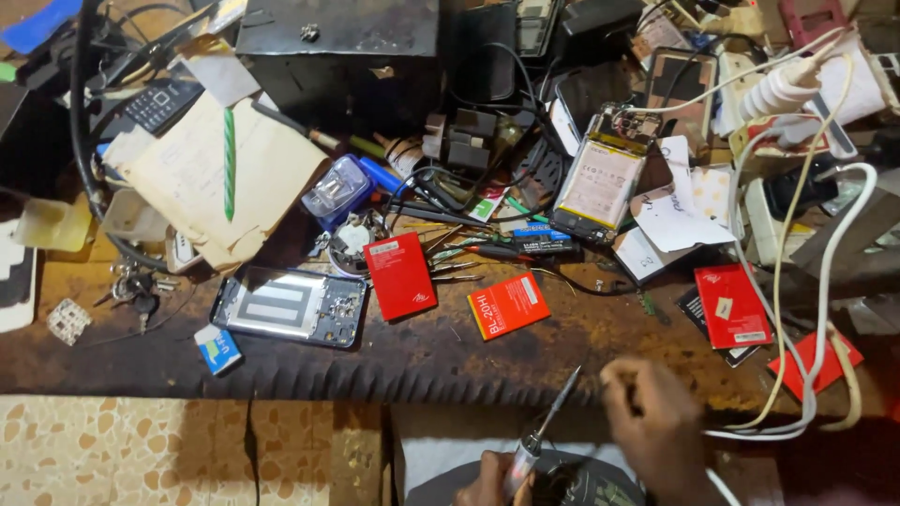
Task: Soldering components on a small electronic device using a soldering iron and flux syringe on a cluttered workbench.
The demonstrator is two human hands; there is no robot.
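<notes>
Screwdriver gripped in left hand (right hand curled, contents unclear) over phone.

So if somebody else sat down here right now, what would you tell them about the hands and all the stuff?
Left hand: holds a screwdriver, tip pointing up and away, at the bottom edge of the view.
Right hand: fingers curled, just right of the screwdriver; whether it holds anything cannot be told.
Below the hands: a dark device, partly hidden.
On the bench: an opened phone, back off, at left; another opened phone further back; red battery packs.
Done: both phones lie open.
Left: both remain unassembled.
</notes>
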